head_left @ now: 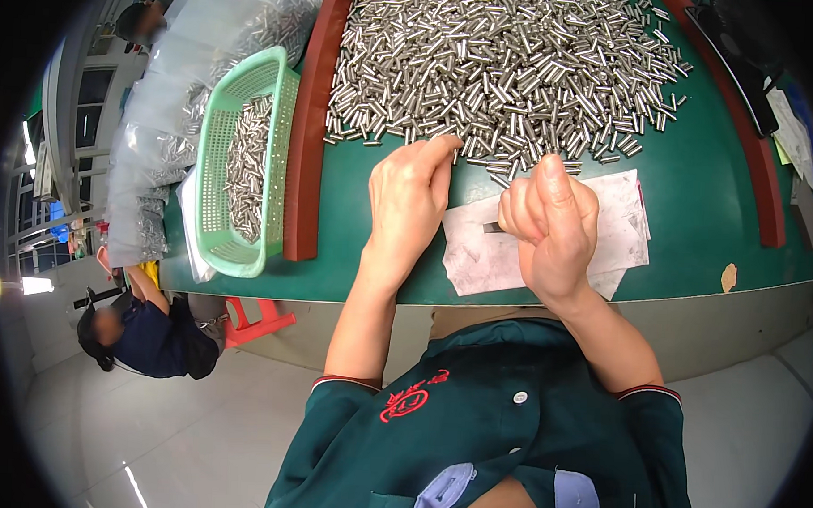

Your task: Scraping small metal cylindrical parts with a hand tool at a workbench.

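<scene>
A broad heap of short, shiny metal pins [511,70] covers the far part of the green table. At the heap's near edge is my left hand [407,196], its fingers bent and drawn together. Whatever its fingertips hold is hidden, though loose pins lie right beside them. To the right, my right hand [555,228] is closed in a fist with the thumb on top, above a smudged white paper sheet [478,265]. From the left side of that fist sticks a small dark metal piece [492,227]; the rest of it is covered by the fingers.
Reddish-brown rails [303,188] border the heap left and right. Beyond the left rail stands a light green basket [212,220] of pins, next to clear plastic bags [155,147] of metal parts. A person [158,330] sits at left near a red stool [261,323].
</scene>
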`<state>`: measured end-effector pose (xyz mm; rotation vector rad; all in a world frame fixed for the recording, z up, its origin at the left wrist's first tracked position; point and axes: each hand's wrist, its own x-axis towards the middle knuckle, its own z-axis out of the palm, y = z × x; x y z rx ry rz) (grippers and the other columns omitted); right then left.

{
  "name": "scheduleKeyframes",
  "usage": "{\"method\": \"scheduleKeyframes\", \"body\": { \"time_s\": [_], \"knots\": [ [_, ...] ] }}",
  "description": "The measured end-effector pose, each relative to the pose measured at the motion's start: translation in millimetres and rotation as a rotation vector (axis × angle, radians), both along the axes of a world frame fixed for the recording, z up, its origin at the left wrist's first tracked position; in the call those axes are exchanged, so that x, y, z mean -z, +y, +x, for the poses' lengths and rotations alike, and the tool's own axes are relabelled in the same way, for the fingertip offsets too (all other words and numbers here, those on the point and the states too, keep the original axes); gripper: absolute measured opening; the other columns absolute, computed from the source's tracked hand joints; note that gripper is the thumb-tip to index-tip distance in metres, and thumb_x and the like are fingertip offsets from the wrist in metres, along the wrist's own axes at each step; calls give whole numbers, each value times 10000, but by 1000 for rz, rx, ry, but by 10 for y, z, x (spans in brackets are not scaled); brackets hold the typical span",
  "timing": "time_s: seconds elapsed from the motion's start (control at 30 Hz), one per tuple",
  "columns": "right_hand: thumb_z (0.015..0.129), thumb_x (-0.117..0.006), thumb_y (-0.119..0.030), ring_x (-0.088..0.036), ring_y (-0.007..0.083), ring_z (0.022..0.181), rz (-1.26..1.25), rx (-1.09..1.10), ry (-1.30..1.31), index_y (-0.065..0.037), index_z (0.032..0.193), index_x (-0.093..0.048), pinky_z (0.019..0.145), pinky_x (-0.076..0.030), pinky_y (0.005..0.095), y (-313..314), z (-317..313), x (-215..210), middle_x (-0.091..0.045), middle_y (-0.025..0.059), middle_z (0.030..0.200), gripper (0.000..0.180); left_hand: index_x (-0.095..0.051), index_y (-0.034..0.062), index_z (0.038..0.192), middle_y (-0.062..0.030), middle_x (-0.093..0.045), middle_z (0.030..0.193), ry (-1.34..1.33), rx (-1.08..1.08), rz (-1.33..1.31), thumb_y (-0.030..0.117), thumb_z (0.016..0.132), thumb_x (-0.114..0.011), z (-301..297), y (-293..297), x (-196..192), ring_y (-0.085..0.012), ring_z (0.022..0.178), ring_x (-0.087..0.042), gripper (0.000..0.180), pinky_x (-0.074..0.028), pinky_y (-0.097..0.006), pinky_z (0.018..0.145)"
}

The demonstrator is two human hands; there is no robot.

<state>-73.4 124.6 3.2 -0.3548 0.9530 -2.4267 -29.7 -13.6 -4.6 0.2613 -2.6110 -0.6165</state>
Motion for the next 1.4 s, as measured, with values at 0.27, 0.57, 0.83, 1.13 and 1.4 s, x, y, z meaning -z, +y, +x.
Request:
{"method": "scheduleKeyframes", "body": {
  "time_s": [0.27, 0.57, 0.83, 1.13, 1.4],
  "knots": [
    [909, -353, -170, -199, 50, 417, -1, 7, 1, -76, 521, -289, 394, -186, 228, 4, -4, -7, -254, -37, 453, 404, -543, 22, 760, -97, -515, 586, -326, 46, 86, 51, 701, -602, 135, -7, -199, -209, 541, -512, 89, -397, -315, 497],
    [909, -353, -179, -192, 51, 418, 12, 9, -11, -79, 516, -287, 396, -183, 232, 7, -8, -15, -252, -40, 449, 411, -539, 13, 931, -67, -571, 734, -173, 93, 1558, 43, 805, -538, 386, -128, -56, -14, 463, -293, 129, -210, -161, 399],
    [910, -349, -185, -195, 52, 421, 15, -3, -14, -80, 516, -291, 398, -183, 234, 5, -15, -10, -259, -36, 447, 411, -556, -24, 938, -82, -582, 755, -185, 67, 1479, 54, 834, -496, 415, -98, -7, -11, 455, -272, 143, -195, -166, 393],
    [910, -351, -190, -203, 54, 420, 29, -3, -15, -78, 517, -295, 401, -190, 233, 9, -18, -12, -266, -31, 449, 412, -549, -5, 920, -72, -589, 748, -228, 39, 1389, 55, 816, -529, 402, -66, -46, -8, 483, -327, 122, -219, -154, 405],
    [911, -352, -195, -204, 55, 419, 33, -1, -12, -76, 518, -296, 402, -190, 232, 8, -14, -18, -261, -30, 449, 414, -541, 15, 922, -65, -594, 760, -211, 91, 1428, 45, 810, -532, 396, -68, -39, -6, 498, -341, 116, -228, -149, 415]
  ]
}}
